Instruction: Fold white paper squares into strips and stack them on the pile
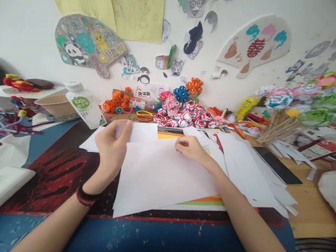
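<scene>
My left hand, with a dark band at its wrist, pinches a small white sheet of paper between thumb and fingers. That sheet is held over the top edge of a large white sheet of paper. To the right, the fingers of my right hand are curled closed just over the large sheet's upper part. Whatever they may hold is hidden. Orange and green paper peeks out beneath the large sheet. More white paper lies behind my left hand.
A stack of white paper lies at right beside a black flat object. Red-and-white paper flowers and yellow-handled scissors are along the back. A white bottle stands at back left, and a white case at left.
</scene>
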`<state>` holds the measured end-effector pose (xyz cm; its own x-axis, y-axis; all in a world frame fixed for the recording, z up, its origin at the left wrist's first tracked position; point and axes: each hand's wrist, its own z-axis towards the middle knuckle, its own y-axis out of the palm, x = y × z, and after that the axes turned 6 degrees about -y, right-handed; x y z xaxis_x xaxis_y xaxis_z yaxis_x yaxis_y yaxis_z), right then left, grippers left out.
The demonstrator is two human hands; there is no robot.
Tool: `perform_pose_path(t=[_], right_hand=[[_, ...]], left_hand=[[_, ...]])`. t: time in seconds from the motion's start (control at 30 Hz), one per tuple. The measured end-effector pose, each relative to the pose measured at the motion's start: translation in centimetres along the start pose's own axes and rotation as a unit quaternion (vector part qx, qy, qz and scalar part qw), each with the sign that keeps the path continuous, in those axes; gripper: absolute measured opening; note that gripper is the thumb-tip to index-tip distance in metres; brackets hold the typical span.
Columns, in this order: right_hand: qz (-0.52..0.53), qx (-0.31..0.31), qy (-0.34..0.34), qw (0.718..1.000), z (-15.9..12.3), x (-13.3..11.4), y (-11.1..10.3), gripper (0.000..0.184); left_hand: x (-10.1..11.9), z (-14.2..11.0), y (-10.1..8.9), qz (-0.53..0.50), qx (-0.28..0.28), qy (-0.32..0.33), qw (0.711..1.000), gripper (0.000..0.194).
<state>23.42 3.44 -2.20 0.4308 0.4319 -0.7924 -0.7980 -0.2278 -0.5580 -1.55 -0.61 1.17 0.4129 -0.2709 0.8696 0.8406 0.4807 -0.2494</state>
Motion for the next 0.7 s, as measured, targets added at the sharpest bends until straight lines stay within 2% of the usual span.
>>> perform_pose_path(t=[0.03, 0.13, 0.27, 0.37, 0.43, 0.5, 0.6, 0.7], right_hand=[[0.058, -0.013, -0.004, 0.998, 0.0, -0.4, 0.1, 0.022], [0.180, -0.046, -0.031, 0.982, -0.2, -1.8, 0.5, 0.037], [0.219, -0.051, -0.020, 0.974, -0.5, -2.5, 0.8, 0.035], [0.246, -0.016, 0.004, 0.969, -0.5, -2.2, 0.8, 0.030], [0.255, 0.010, 0.009, 0.967, -0.5, -2.0, 0.6, 0.029], [0.254, 0.027, 0.014, 0.967, -0.4, -2.0, 0.4, 0.029], [0.250, 0.032, 0.024, 0.967, -0.4, -2.1, 0.2, 0.030], [0.241, 0.031, 0.028, 0.970, -0.4, -2.0, 0.2, 0.032]], left_hand=[[-0.3, 0.1, 0.2, -0.033, 0.014, -0.024, 0.999, 0.027], [-0.8, -0.4, 1.5, -0.082, -0.062, -0.079, 0.992, 0.028], [-0.7, -1.6, 2.5, -0.075, -0.116, -0.078, 0.987, 0.030], [-0.5, -1.8, 2.4, -0.039, -0.147, -0.053, 0.987, 0.029], [-0.3, -1.7, 2.2, 0.011, -0.158, -0.014, 0.987, 0.026], [-0.1, -1.6, 2.1, 0.086, -0.151, 0.060, 0.983, 0.024], [0.4, -1.7, 2.1, 0.198, -0.143, 0.203, 0.948, 0.032], [0.7, -2.0, 2.2, 0.248, -0.169, 0.289, 0.909, 0.046]])
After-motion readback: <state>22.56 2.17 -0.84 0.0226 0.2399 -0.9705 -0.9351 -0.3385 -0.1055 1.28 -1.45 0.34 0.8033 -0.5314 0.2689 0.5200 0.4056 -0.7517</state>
